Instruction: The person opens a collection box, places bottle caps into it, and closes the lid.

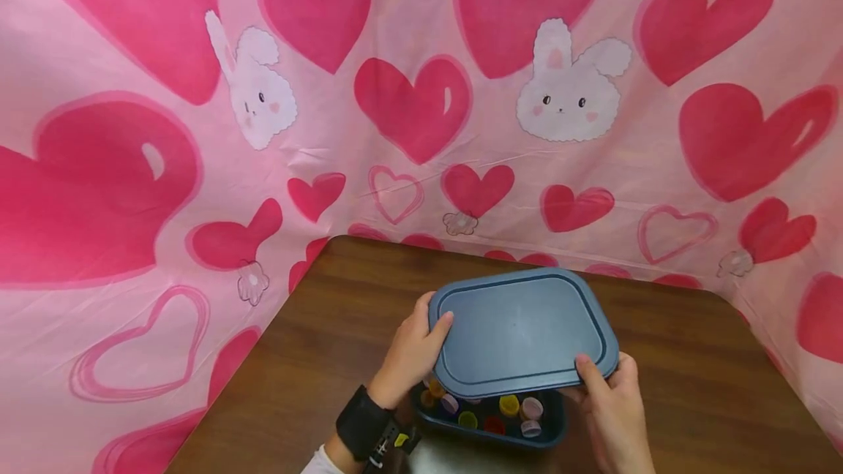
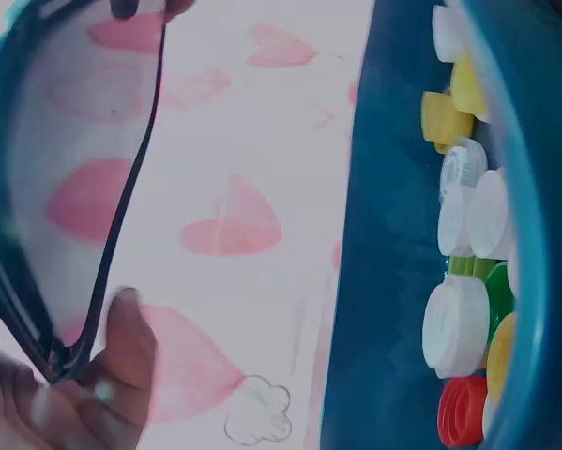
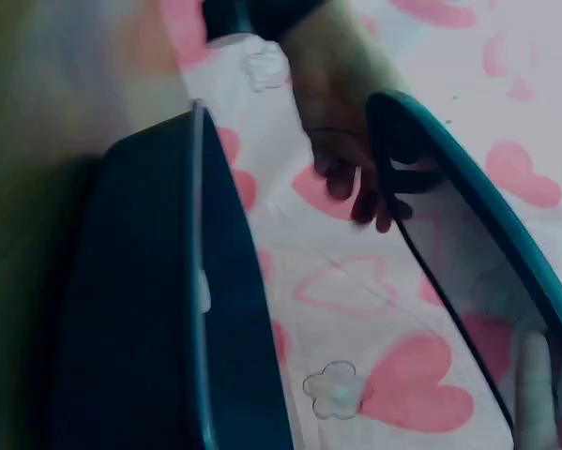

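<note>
A brown wooden tabletop (image 1: 316,357) with rounded corners stands against a pink cloth (image 1: 421,93) hung behind and beside it. The cloth bears red hearts (image 1: 411,104), outlined hearts and white bunnies (image 1: 569,86).

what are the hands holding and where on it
Both hold the blue lid above the box: left hand at its left edge, right hand at its near right corner.

A dark brown wooden table (image 1: 316,357) carries a blue plastic box (image 1: 490,426) near its front edge.
</note>
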`<action>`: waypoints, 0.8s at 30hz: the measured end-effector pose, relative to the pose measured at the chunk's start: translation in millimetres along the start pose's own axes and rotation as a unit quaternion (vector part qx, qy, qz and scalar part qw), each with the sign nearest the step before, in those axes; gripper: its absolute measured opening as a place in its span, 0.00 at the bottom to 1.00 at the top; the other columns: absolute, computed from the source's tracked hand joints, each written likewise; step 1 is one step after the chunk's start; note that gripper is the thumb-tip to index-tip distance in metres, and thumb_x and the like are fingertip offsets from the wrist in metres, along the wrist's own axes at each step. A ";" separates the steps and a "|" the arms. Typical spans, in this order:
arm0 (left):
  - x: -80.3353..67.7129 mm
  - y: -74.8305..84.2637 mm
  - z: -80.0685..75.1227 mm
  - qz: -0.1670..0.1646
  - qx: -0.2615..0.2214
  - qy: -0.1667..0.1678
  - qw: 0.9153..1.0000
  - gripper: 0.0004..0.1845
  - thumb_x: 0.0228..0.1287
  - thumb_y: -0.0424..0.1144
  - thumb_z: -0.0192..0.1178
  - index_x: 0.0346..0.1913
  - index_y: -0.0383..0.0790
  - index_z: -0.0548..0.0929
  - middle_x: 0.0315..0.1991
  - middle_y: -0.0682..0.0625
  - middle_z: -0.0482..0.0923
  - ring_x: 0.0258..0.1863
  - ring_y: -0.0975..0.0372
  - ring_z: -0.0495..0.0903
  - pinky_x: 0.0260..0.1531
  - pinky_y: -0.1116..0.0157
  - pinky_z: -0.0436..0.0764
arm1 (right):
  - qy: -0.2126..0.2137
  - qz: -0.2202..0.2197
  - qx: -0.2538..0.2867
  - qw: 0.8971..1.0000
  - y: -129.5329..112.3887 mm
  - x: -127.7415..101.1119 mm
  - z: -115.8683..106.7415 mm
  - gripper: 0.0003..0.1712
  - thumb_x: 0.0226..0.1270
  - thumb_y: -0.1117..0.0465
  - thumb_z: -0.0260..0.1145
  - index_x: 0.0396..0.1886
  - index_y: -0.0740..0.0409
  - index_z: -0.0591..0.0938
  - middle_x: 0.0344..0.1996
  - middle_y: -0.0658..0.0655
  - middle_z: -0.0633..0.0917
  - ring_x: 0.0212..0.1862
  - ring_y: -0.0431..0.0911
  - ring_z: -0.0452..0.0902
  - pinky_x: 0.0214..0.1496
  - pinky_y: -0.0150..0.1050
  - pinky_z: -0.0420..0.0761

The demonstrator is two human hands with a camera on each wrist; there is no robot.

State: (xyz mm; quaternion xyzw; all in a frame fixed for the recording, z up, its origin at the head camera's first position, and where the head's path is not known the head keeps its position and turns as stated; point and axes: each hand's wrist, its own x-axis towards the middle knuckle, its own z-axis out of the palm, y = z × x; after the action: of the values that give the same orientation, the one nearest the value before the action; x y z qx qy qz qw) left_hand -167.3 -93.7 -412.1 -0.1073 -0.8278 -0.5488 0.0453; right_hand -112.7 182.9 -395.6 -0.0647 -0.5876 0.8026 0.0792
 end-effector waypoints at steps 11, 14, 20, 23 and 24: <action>2.4 -2.0 -18.5 -0.030 0.065 -0.055 0.996 0.30 0.80 0.48 0.48 0.75 0.33 0.62 0.68 0.38 0.72 0.66 0.46 0.74 0.63 0.41 0.73 | -0.045 -0.026 -0.496 0.867 -7.2 9.7 -20.8 0.40 0.77 0.46 0.58 0.80 0.58 0.59 0.39 0.65 0.85 0.37 0.45 0.82 0.40 0.42 0.80; 2.4 -8.8 -17.9 -0.021 0.136 -0.050 0.989 0.29 0.80 0.49 0.48 0.73 0.34 0.65 0.65 0.39 0.75 0.63 0.49 0.77 0.61 0.43 0.76 | -0.071 -0.034 -0.559 0.826 1.6 13.6 -24.3 0.40 0.78 0.45 0.56 0.78 0.64 0.59 0.42 0.68 0.87 0.43 0.58 0.85 0.44 0.55 0.81; 1.9 -27.9 -12.4 0.005 0.242 -0.039 0.970 0.27 0.80 0.46 0.48 0.70 0.30 0.70 0.64 0.37 0.76 0.64 0.46 0.75 0.63 0.46 0.75 | -0.121 -0.041 -0.614 0.779 24.9 17.5 -27.1 0.38 0.80 0.49 0.53 0.75 0.72 0.61 0.54 0.77 0.81 0.51 0.68 0.82 0.49 0.64 0.80; 0.9 -36.9 -8.9 0.008 0.260 -0.042 0.965 0.26 0.80 0.44 0.49 0.69 0.28 0.72 0.63 0.35 0.77 0.64 0.45 0.74 0.63 0.46 0.74 | -0.130 -0.028 -0.634 0.761 33.5 18.1 -27.3 0.37 0.80 0.48 0.51 0.74 0.73 0.62 0.51 0.76 0.83 0.46 0.67 0.84 0.42 0.63 0.81; 0.5 -39.3 -7.8 0.008 0.263 -0.043 0.964 0.26 0.80 0.44 0.49 0.68 0.27 0.72 0.62 0.35 0.77 0.64 0.44 0.74 0.62 0.46 0.74 | -0.132 -0.024 -0.641 0.756 35.7 18.3 -27.1 0.37 0.80 0.48 0.51 0.74 0.73 0.62 0.50 0.76 0.84 0.45 0.67 0.84 0.41 0.63 0.81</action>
State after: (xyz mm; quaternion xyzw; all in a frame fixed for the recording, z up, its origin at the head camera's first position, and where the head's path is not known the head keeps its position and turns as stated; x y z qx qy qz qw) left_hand -177.0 -115.5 -444.2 -0.1220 -0.9432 -0.3064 0.0404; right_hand -127.1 201.3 -438.0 0.0206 -0.9706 0.2365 -0.0396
